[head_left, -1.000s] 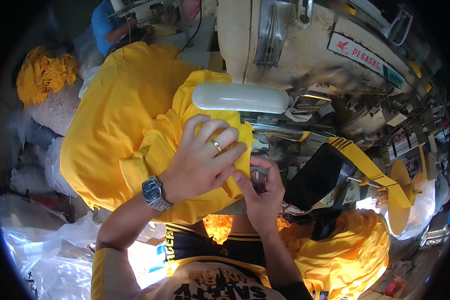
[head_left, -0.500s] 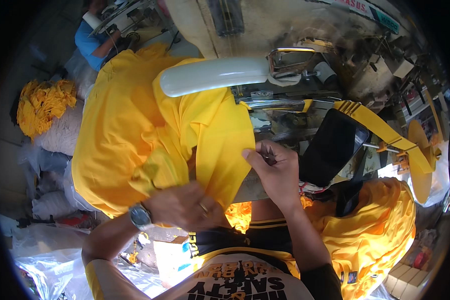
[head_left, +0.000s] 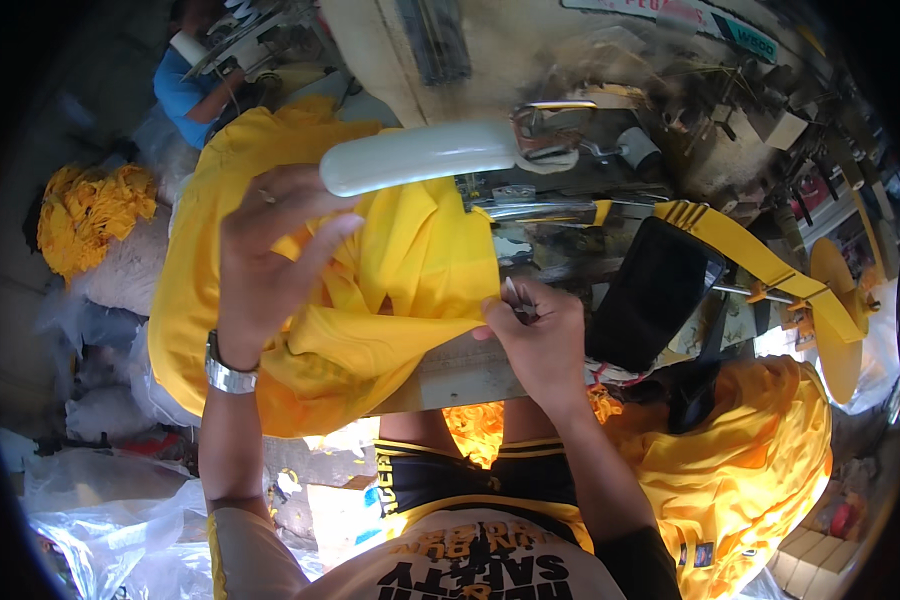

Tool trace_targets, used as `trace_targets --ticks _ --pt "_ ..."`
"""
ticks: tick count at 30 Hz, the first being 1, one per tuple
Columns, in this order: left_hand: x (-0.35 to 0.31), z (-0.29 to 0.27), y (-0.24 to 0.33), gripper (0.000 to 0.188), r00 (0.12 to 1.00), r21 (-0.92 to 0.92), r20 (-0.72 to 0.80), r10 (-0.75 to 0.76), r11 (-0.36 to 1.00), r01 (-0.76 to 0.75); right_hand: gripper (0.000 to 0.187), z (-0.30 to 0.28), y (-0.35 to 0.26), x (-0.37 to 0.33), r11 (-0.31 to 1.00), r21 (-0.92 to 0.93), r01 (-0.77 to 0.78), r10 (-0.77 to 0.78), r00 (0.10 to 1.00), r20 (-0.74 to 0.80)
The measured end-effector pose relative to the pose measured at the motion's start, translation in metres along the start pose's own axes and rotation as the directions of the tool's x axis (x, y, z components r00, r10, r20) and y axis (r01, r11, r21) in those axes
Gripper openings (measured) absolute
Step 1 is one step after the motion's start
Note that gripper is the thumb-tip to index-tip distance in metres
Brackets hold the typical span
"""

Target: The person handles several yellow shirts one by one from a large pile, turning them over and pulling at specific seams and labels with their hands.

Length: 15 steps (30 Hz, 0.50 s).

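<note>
Yellow fabric (head_left: 420, 260) lies heaped over the machine table, its far part passing beneath the pale rounded arm (head_left: 420, 160) of what looks like a sewing machine. My right hand (head_left: 540, 340) pinches the near right edge of the fabric between thumb and fingers, pulling a fold taut. A small light tip sticks up from that hand; what it belongs to is hidden. Above the left part of the fabric is my left hand (head_left: 275, 260), thumb and fingers spread, holding nothing; whether it touches the cloth I cannot tell.
A yellow band (head_left: 750, 250) runs from a yellow disc (head_left: 835, 290) toward the machine. Beside my right hand stands a black flat-faced box (head_left: 655, 295). More yellow cloth (head_left: 740, 440) is piled at right, and a yellow bundle (head_left: 95, 215) at left. Another person (head_left: 185, 95) sits far left.
My left hand has moved up and away from the near edge, its fingers now spread. My right hand stays at the fabric's right edge, where a fold is now stretched toward it.
</note>
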State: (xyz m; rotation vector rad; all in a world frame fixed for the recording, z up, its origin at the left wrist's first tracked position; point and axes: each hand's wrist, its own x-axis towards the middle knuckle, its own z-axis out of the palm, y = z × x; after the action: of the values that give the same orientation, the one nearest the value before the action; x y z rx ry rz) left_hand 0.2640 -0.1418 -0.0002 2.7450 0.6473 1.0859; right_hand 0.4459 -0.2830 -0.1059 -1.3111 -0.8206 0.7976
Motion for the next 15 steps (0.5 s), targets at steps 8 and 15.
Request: trace_targets --ticks 8,15 --pt "-0.057 0.004 -0.048 0.027 0.991 0.176 0.106 0.084 0.979 -0.101 0.013 0.001 -0.02 0.015 0.972 -0.204 0.114 -0.122 0.992 -0.03" --pt "-0.081 -0.028 -0.029 0.014 0.959 -0.051 -0.163 -0.23 0.973 0.225 0.017 -0.005 -0.027 0.021 0.856 -0.508 0.098 -0.17 0.981 -0.097"
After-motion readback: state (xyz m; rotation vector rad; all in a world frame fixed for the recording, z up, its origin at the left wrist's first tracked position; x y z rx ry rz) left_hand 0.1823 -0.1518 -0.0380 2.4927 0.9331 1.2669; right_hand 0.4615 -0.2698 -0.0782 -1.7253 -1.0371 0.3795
